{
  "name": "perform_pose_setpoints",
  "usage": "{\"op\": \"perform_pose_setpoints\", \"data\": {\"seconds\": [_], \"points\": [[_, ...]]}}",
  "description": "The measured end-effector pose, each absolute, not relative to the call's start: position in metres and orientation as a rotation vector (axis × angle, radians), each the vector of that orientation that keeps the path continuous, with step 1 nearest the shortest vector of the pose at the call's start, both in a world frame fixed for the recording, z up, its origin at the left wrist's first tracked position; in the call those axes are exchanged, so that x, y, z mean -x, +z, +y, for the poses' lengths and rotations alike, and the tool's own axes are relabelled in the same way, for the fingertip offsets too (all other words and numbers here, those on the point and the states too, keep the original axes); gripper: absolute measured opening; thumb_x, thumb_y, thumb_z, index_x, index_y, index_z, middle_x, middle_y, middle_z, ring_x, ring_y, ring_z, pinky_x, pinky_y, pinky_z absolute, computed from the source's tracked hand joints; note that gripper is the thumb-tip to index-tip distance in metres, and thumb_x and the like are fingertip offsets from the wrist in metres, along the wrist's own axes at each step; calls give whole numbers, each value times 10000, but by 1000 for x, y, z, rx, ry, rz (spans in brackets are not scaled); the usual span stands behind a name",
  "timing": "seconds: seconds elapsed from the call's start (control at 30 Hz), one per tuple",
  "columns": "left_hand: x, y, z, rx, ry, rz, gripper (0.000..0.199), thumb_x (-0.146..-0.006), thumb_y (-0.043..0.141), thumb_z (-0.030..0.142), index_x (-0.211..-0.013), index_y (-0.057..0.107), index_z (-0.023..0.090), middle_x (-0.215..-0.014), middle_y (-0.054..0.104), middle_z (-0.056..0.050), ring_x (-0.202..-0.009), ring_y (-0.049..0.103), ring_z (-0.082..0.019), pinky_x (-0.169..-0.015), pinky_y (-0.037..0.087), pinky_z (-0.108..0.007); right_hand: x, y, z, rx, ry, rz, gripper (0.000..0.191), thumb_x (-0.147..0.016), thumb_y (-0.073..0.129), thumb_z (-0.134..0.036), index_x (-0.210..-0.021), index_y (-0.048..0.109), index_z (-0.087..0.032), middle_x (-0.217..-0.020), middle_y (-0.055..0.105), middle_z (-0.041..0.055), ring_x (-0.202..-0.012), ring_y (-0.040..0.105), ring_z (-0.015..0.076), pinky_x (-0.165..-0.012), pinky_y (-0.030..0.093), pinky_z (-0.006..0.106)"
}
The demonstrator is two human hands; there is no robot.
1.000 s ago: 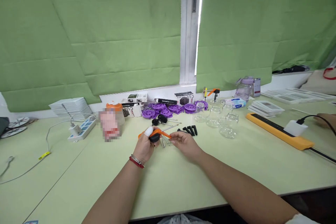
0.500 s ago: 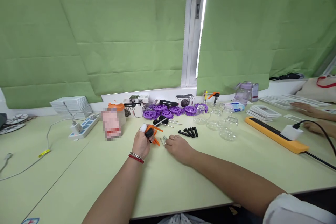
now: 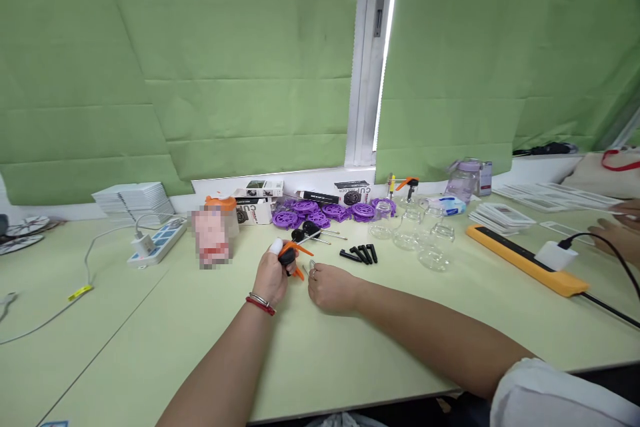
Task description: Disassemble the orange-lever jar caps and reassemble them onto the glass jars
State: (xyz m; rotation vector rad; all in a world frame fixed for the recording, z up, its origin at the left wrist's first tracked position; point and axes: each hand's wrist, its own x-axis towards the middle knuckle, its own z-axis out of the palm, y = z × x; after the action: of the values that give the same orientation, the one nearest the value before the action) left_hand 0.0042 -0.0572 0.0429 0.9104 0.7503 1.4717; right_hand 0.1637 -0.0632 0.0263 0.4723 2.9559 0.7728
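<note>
My left hand (image 3: 273, 278) is closed around a black plastic part with orange arms (image 3: 300, 249); a thin metal rod extends from it up to the right. White wrapping covers the thumb of that hand. Just to the right, my right hand (image 3: 333, 288) rests low over the table with its fingers curled together. Thin metal pieces (image 3: 305, 271) show at its fingertips, and whether they are gripped is hidden. Behind my hands lie black round knobs with metal rods (image 3: 311, 230). Several short black plastic pieces (image 3: 361, 253) sit to the right.
Purple plastic discs (image 3: 320, 212) are heaped before small boxes (image 3: 351, 192). Clear glass vessels (image 3: 434, 255) stand to the right, beside an orange power strip (image 3: 523, 259). At left are a white power strip (image 3: 163, 241) and stacked white booklets (image 3: 135, 203). Another person's hand (image 3: 617, 240) is at far right.
My right hand has drawn slightly left and down, its fingers curling in more. My left hand has tipped the black-and-orange part a little. The other person's hands have moved right.
</note>
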Motion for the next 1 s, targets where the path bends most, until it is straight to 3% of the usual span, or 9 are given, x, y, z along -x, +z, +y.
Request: {"op": "perform_pose_setpoints", "data": {"seconds": [1.0], "points": [[-3, 38, -54, -963, 1426, 821, 352, -812, 484, 495, -858, 536, 150, -659, 576, -16, -423, 390, -65, -442, 301, -223, -157, 29, -73, -531, 785, 3027, 213, -850, 428, -109, -800, 635, -104, -775, 638, 117, -716, 541, 206, -670, 345, 348]]}}
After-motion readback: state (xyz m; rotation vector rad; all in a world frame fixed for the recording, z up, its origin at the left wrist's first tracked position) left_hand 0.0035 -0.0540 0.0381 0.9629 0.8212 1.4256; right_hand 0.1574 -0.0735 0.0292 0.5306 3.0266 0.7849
